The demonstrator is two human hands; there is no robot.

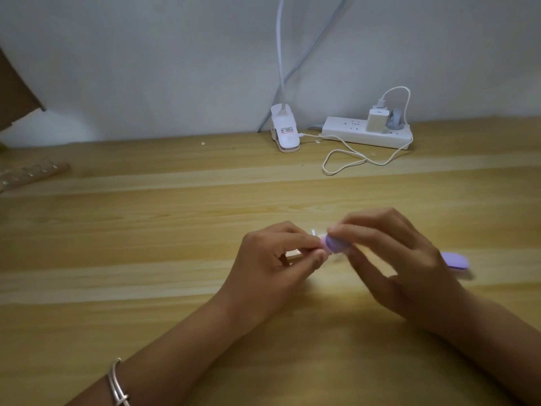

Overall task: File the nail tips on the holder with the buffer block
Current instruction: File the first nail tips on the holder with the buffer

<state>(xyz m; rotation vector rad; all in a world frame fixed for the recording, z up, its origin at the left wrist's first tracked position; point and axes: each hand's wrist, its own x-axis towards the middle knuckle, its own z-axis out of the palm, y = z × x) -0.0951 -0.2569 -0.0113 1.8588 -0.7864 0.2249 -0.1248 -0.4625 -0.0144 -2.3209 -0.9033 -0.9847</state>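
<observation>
My right hand (401, 259) is closed around a lilac buffer block (423, 245). One rounded end of the block shows between my thumbs, and the other end sticks out past the back of my hand on the right. My left hand (272, 262) pinches a small clear holder with nail tips (294, 253) between thumb and fingers. A clear bit of the holder also shows just above the block's near end. The block's end presses against the holder where my fingertips meet. Most of the holder is hidden by my fingers. Both hands hover low over the wooden table (146, 244).
A strip of clear nail tips (32, 174) lies at the table's far left edge. At the back stand a white clip lamp base (285, 131) and a white power strip (366, 133) with a charger and a looping cable (345, 162). A cardboard corner (14, 92) juts in at the upper left.
</observation>
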